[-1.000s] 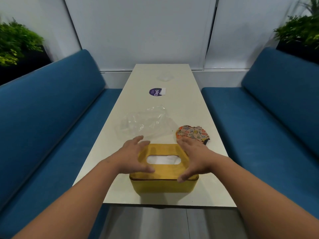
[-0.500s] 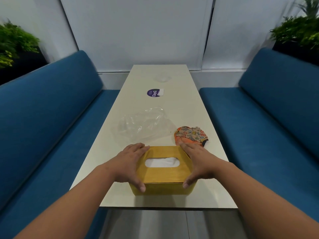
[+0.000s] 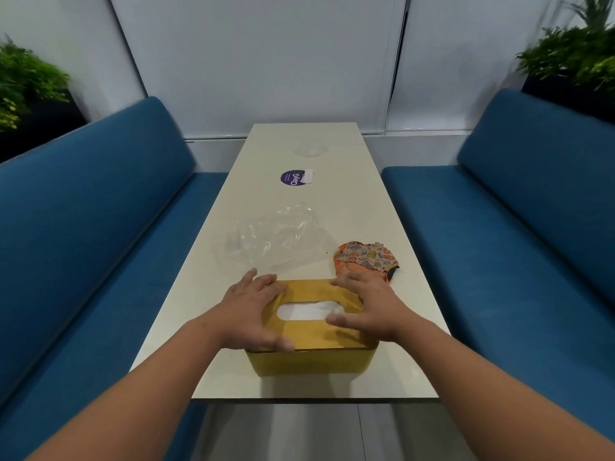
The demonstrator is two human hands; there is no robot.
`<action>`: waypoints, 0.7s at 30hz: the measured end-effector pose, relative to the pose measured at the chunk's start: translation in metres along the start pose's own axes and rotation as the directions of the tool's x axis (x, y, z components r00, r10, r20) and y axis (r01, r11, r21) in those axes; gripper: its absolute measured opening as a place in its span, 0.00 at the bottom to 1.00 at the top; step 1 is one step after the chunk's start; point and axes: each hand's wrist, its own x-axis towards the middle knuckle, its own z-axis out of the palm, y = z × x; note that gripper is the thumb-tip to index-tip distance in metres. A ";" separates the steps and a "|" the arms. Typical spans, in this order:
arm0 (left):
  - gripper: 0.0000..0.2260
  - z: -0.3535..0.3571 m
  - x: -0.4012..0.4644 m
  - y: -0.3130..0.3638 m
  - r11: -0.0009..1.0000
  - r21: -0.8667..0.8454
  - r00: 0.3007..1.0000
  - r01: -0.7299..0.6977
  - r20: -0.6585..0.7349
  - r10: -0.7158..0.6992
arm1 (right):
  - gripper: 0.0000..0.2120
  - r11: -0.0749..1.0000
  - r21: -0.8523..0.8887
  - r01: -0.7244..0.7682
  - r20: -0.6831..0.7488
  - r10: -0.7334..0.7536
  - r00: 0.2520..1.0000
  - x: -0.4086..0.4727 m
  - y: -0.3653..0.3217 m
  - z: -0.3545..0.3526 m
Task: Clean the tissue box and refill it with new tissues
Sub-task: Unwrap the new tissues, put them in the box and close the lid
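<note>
The yellow tissue box (image 3: 311, 361) stands upright on the white table (image 3: 372, 207) close to its near edge, about midway between the left and right edges. Its long axis runs left to right, parallel to that near edge, and its wooden lid (image 3: 307, 334) faces up with white tissue (image 3: 309, 310) showing in the oval slot.

The left hand (image 3: 251, 312) lies spread over the lid's left end, thumb at the near rim; the right hand (image 3: 369, 309) lies flat over the right end, fingers loose. Neither is clenched.

A crumpled clear plastic wrapper (image 3: 271, 241) lies just beyond the box toward the left edge, and a patterned cloth (image 3: 366, 259) lies at the right hand's fingertips. Only a narrow strip of table lies before the box; past the wrapper, the far half holds only a purple sticker (image 3: 293, 178).
</note>
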 end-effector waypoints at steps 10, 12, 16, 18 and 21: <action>0.13 0.005 0.019 0.035 0.999 0.004 0.972 -0.045 -0.231 0.045 | 0.15 0.965 -0.236 0.114 -0.075 -0.135 0.988 0.018 -0.021 0.006; 0.11 0.003 0.020 0.038 0.999 0.007 0.968 -0.042 -0.246 0.043 | 0.14 0.956 -0.260 0.135 -0.037 -0.149 0.988 0.020 -0.025 0.001; 0.09 0.002 0.022 0.039 0.999 0.023 0.969 -0.024 -0.247 0.029 | 0.14 0.922 -0.341 0.184 0.015 -0.191 0.982 0.020 -0.032 -0.005; 0.11 0.001 0.022 0.041 0.999 0.039 0.972 -0.019 -0.235 0.028 | 0.13 0.909 -0.368 0.194 0.027 -0.198 0.980 0.021 -0.035 -0.006; 0.11 -0.002 0.022 0.043 0.998 0.052 0.977 -0.022 -0.209 0.032 | 0.10 0.920 -0.338 0.199 0.040 -0.197 0.980 0.025 -0.034 0.001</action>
